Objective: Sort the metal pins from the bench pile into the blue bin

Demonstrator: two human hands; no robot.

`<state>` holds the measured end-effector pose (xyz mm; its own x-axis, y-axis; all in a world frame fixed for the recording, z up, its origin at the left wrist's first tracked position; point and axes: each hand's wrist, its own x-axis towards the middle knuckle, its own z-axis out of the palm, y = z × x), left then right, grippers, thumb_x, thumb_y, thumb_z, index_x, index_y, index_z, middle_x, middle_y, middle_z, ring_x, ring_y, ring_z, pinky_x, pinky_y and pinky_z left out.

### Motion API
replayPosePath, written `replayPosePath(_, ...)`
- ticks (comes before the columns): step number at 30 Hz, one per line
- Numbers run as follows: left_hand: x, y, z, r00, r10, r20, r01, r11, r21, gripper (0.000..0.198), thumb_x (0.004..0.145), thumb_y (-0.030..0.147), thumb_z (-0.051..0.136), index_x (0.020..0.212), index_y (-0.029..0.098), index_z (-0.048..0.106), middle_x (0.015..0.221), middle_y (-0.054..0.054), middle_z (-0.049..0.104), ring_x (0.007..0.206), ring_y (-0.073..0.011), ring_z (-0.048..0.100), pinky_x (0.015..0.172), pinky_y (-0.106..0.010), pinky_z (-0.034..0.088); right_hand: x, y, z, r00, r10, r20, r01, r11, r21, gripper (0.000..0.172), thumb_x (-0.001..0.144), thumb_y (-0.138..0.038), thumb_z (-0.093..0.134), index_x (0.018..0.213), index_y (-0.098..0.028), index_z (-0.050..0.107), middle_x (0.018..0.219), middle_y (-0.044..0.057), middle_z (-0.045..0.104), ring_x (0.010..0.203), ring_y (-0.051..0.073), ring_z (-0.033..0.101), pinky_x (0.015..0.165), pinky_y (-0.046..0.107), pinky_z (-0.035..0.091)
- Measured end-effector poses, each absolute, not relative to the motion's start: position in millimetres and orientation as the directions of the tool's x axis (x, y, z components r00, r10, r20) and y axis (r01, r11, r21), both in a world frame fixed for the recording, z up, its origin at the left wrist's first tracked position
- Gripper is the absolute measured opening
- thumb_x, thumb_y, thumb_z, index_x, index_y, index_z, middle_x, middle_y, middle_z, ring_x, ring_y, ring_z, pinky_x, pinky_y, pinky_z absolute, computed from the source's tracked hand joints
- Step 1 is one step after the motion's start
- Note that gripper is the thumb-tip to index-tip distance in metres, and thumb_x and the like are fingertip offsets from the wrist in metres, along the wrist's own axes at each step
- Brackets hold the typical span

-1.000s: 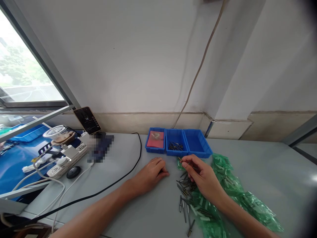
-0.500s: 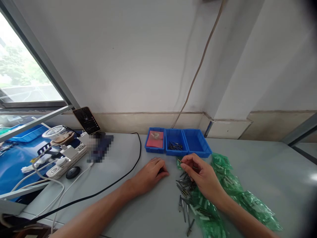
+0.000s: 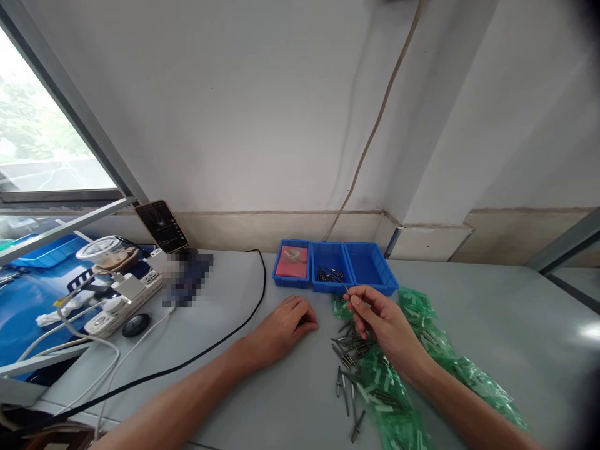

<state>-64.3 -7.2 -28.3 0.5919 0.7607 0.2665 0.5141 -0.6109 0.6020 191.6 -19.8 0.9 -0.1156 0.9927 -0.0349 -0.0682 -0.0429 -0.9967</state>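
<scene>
My right hand [image 3: 377, 315] pinches a thin metal drill bit [image 3: 347, 290] with a gold-coloured tip, just in front of the blue bins. Beneath and beside that hand lies a pile of loose drill bits [image 3: 347, 359] on the grey table. Green plastic bags [image 3: 391, 400] with more bits inside spread under my right wrist and off to the right. My left hand [image 3: 285, 325] rests on the table left of the pile, fingers curled in; whatever is under them is hidden. Several bits lie in the middle blue bin [image 3: 328, 253].
The left blue bin [image 3: 277, 275] holds a pink card with a small clear bag. Another blue bin [image 3: 370, 265] stands at the right. A black cable [image 3: 220, 340] crosses the table. Leftward are a power strip [image 3: 105, 315], a black mouse-like disc [image 3: 136, 325] and a propped phone [image 3: 162, 225].
My right hand has lifted slightly, and the bit's tip now points up out of the pinch toward the bins. My left hand has stayed in place.
</scene>
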Motion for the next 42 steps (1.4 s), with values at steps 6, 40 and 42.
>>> replayPosePath(6, -64, -7, -28, 0.587, 0.761, 0.278, 0.514, -0.615, 0.598, 0.006, 0.108, 0.024, 0.062, 0.103, 0.021, 0.062, 0.107, -0.003, 0.068, 0.104, -0.0206, 0.061, 0.094, -0.032, 0.051, 192, -23, -2, -0.084, 0.982, 0.169, 0.267, 0.186, -0.946, 0.034, 0.096, -0.058, 0.071, 0.097, -0.024, 0.066, 0.085, 0.002, 0.063, 0.065, 0.017, 0.052, 0.058, 0.030, 0.046)
replayPosePath(40, -59, -10, -18, 0.616, 0.718, 0.325, 0.481, -0.669, 0.567, 0.015, 0.111, 0.015, 0.048, 0.115, 0.022, 0.061, 0.113, -0.006, 0.068, 0.106, -0.0218, 0.062, 0.099, -0.036, 0.051, 189, -23, -12, -0.404, 0.870, 0.282, 0.597, 0.484, -0.640, 0.013, 0.104, -0.030, 0.062, 0.102, -0.026, 0.074, 0.100, 0.005, 0.073, 0.095, 0.027, 0.066, 0.087, 0.042, 0.050)
replayPosePath(42, -59, -11, -18, 0.614, 0.718, 0.327, 0.484, -0.670, 0.563, 0.014, 0.111, 0.016, 0.048, 0.113, 0.022, 0.061, 0.111, -0.006, 0.068, 0.105, -0.0219, 0.062, 0.097, -0.036, 0.052, 187, -25, -12, -0.478, 0.832, 0.282, 0.632, 0.548, -0.548, 0.013, 0.104, -0.026, 0.062, 0.102, -0.026, 0.075, 0.101, 0.006, 0.074, 0.097, 0.028, 0.065, 0.089, 0.043, 0.048)
